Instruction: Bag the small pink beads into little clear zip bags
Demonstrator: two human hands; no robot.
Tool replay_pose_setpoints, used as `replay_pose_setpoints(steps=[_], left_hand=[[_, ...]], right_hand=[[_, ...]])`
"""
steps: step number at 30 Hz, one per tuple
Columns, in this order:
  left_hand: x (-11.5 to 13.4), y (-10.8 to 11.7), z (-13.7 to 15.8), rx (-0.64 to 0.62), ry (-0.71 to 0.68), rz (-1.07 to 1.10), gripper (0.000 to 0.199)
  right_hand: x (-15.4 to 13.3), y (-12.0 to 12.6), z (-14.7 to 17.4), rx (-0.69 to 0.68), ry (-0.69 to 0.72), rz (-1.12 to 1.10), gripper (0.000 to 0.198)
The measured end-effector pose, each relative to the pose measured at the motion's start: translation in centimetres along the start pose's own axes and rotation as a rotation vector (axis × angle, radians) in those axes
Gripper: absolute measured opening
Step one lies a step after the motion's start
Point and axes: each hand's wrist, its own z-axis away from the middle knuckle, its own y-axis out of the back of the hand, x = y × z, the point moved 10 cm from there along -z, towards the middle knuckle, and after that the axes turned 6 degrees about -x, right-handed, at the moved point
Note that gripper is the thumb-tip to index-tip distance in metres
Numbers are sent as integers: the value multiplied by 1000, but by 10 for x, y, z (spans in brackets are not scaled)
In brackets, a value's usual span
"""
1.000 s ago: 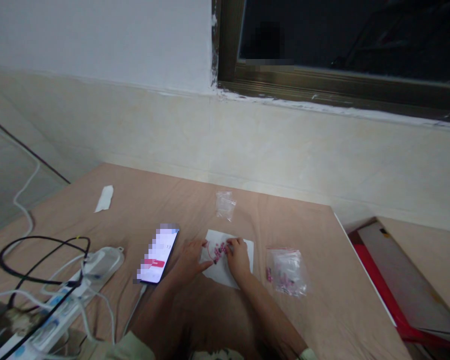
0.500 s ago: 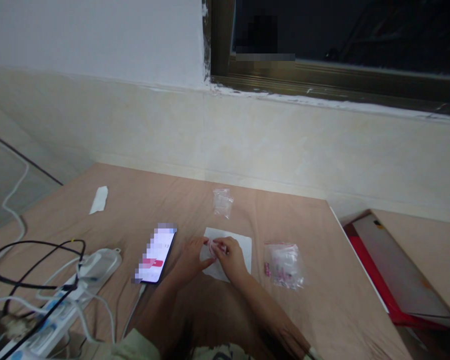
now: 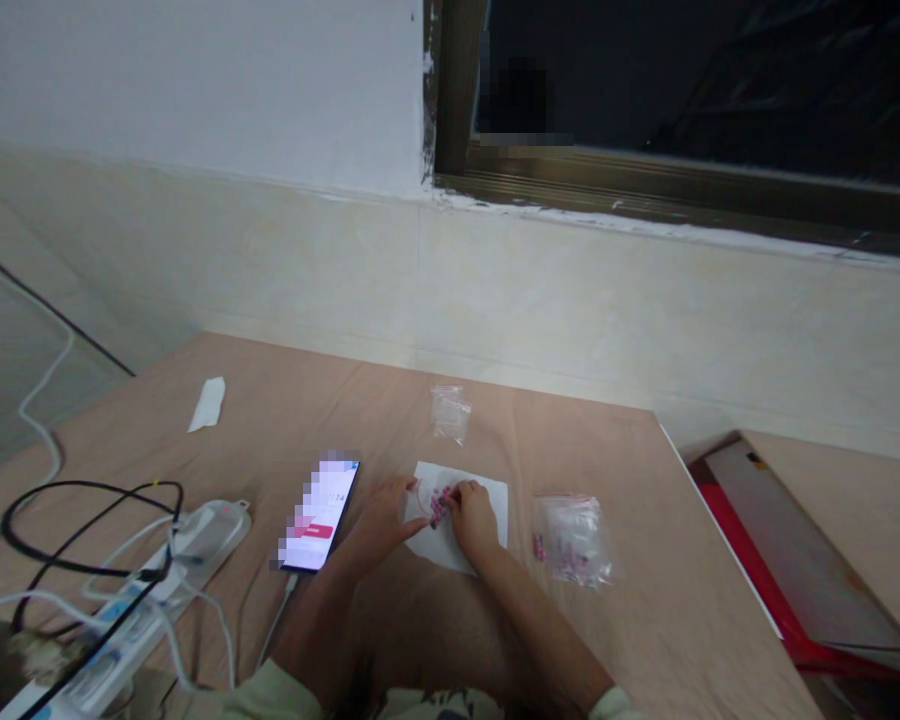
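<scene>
several pink beads point(image 3: 438, 508) on paper point(image 3: 435, 547), left hand point(image 3: 382, 518), right hand point(image 3: 475, 518) alongside

I take the white sheet point(image 3: 499, 505) as my dial's centre. My left hand point(image 3: 381, 514) and right hand point(image 3: 474, 515) fence its pink beads point(image 3: 439, 505), with a gap at twelve. Beyond that, small clear bags point(image 3: 450, 413) block twelve, the phone point(image 3: 316, 540) nine, the power strip point(image 3: 221, 525) and black cable point(image 3: 150, 575) between eight and nine, the larger bag point(image 3: 576, 540) three. Bare table point(image 3: 585, 445) gives me passage toward one, and at eleven.
</scene>
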Motion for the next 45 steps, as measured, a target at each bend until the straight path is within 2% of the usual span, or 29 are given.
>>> replay_pose_setpoints(steps=[6, 10, 14, 18, 23, 27, 32, 38, 41, 45], left_hand=[[2, 2, 3, 10, 17, 41, 45], [2, -3, 8, -8, 39, 72, 43], [6, -9, 10, 0, -2, 69, 43], [10, -11, 8, 6, -40, 101, 42], [8, -6, 4, 31, -30, 104, 45], [7, -2, 1, 32, -38, 131, 47], [20, 8, 6, 34, -103, 228, 46], [30, 12, 17, -28, -126, 297, 47], [31, 10, 18, -48, -126, 300, 49], [32, 5, 14, -46, -132, 284, 47]], right_hand=[[5, 2, 2, 18, -9, -29, 9], [6, 22, 9, 124, -18, -204, 10], [-12, 37, 21, 125, 32, -448, 9], [-28, 40, 29, 86, 91, -533, 11], [-4, 39, 22, 123, 50, -504, 18], [13, 26, 14, 121, 45, -332, 14], [10, 7, 14, 65, 73, -170, 11], [9, 3, 13, 59, 45, -135, 10], [12, 13, 14, 99, 34, -197, 10], [5, 46, 21, 207, 40, -387, 11]])
